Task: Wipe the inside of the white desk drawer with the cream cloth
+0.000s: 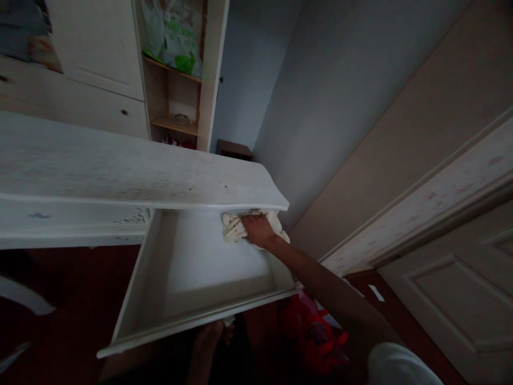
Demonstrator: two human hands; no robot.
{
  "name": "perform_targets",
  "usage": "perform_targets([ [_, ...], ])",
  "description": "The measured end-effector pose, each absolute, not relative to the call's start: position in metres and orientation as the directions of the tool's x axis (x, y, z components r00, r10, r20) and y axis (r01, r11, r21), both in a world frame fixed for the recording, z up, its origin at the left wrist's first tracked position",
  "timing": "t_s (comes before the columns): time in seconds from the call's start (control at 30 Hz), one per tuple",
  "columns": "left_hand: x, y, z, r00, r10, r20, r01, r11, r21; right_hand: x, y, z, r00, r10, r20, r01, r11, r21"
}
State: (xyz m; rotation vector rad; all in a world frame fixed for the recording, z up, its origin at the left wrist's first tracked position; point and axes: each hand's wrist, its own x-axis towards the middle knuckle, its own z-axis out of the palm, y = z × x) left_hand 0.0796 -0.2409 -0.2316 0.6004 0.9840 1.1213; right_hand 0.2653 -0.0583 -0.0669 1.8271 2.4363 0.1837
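A white drawer (200, 267) is pulled out from under a white tabletop (180, 171). My right hand (257, 230) is closed on a crumpled cream cloth (234, 227), pressed into the drawer's back right corner, close under the tabletop edge. Part of the cloth spreads over the drawer's right side wall. Below the drawer front, my left hand (210, 334) has its fingers curled round a small pale knob (228, 321); the front edge and shadow partly hide it.
Dark specks mark the tabletop. Behind it stands a white cabinet (100, 48) with plastic bags (176, 37) on an open shelf. A red bag (316, 337) lies on the floor below right. At the right are a wall and a panelled door (452, 299).
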Motion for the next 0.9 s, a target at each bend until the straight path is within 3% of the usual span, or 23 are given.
perform_targets([
  [0.23, 0.078, -0.241, -0.237, 0.094, 0.929, -0.357, -0.425, 0.362, 0.829, 0.233, -0.068, -0.095, -0.224, 0.973, 0.061, 0.975, 0.224, 0.004],
  [0.37, 0.078, -0.241, -0.237, 0.110, 0.932, -0.347, -0.429, 0.359, 0.829, 0.223, -0.090, -0.098, -0.335, 0.942, 0.036, 0.938, 0.337, -0.083],
  [0.5, 0.079, -0.242, -0.233, 0.097, 0.930, -0.355, -0.462, 0.358, 0.811, 0.224, -0.115, -0.093, -0.504, 0.861, -0.070, 0.857, 0.488, -0.168],
  [0.67, 0.079, -0.241, -0.231, 0.116, 0.931, -0.346, -0.485, 0.357, 0.798, 0.237, -0.140, -0.078, -0.538, 0.802, -0.261, 0.842, 0.496, -0.210],
  [0.77, 0.078, -0.241, -0.233, 0.129, 0.931, -0.342, -0.483, 0.360, 0.798, 0.247, -0.146, -0.070, -0.406, 0.856, -0.321, 0.914, 0.379, -0.144],
  [0.9, 0.080, -0.241, -0.236, 0.139, 0.920, -0.366, -0.477, 0.386, 0.790, 0.255, -0.140, -0.070, -0.015, 0.974, -0.227, 1.000, 0.017, 0.010],
])
